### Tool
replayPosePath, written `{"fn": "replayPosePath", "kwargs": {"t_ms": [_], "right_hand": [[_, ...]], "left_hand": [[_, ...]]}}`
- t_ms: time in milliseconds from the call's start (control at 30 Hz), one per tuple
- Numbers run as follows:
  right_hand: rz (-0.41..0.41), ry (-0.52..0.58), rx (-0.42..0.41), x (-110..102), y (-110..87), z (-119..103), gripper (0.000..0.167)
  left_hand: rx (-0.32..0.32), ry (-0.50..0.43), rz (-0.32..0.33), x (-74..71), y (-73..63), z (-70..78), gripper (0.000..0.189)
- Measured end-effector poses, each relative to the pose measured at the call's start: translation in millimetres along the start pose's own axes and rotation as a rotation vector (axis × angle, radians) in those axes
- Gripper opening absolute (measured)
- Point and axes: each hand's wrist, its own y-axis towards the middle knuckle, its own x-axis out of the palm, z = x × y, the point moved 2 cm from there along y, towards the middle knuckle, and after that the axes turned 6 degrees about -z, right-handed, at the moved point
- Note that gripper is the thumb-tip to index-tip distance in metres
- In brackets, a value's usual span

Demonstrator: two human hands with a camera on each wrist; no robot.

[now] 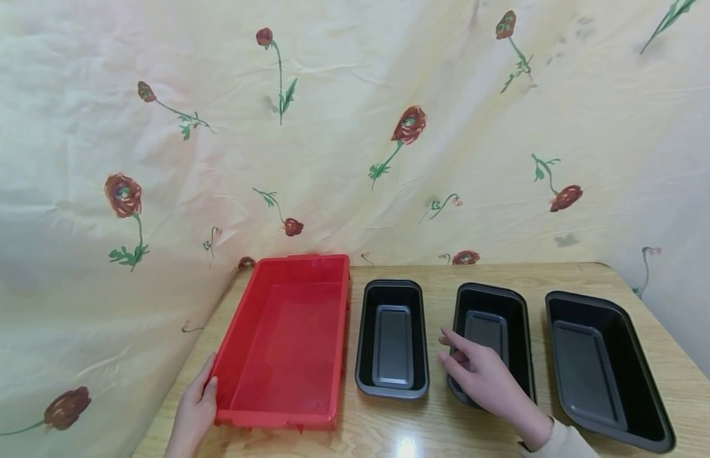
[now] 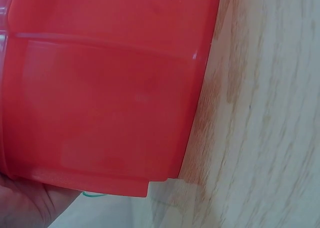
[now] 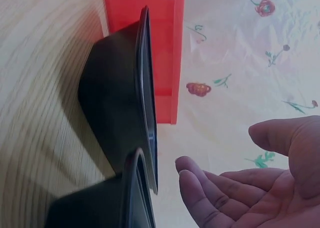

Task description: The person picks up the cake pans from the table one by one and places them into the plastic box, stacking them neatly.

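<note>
A red plastic tray (image 1: 286, 343) lies on the left of the table. My left hand (image 1: 196, 404) grips its left rim near the front corner, thumb at the edge and fingers along the outer side. In the left wrist view, part of that hand (image 2: 30, 203) shows below the tray wall (image 2: 105, 113). My right hand (image 1: 483, 375) hovers over the left side of the middle black loaf pan (image 1: 487, 327). The right wrist view shows this hand (image 3: 250, 193) with loosely bent fingers, thumb apart and nothing between them.
Another black loaf pan (image 1: 393, 343) stands between the tray and the middle pan. A third, larger-looking black loaf pan (image 1: 586, 375) sits at the right. All rest on a wooden table (image 1: 441, 439). A flower-patterned sheet (image 1: 343, 159) hangs behind the table and along its left side.
</note>
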Motion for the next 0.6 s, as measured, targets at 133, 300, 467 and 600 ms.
{"fn": "replayPosePath", "kwargs": {"t_ms": [133, 300, 467, 600], "right_hand": [[0.001, -0.011, 0.022, 6, 3.2, -2, 0.048], [-0.005, -0.014, 0.063, 13, 6.4, -3, 0.047], [-0.028, -0.035, 0.114, 21, 8.6, -5, 0.05], [-0.048, -0.059, 0.152, 27, 11.0, -6, 0.055]], "left_hand": [[-0.002, -0.003, 0.001, 0.1, -0.3, 0.7, 0.055], [0.01, -0.013, -0.003, -0.7, -0.7, 0.9, 0.056], [0.014, -0.011, -0.001, -0.8, -0.9, 0.9, 0.056], [0.024, -0.007, 0.004, -1.0, -1.3, 1.3, 0.056]]}}
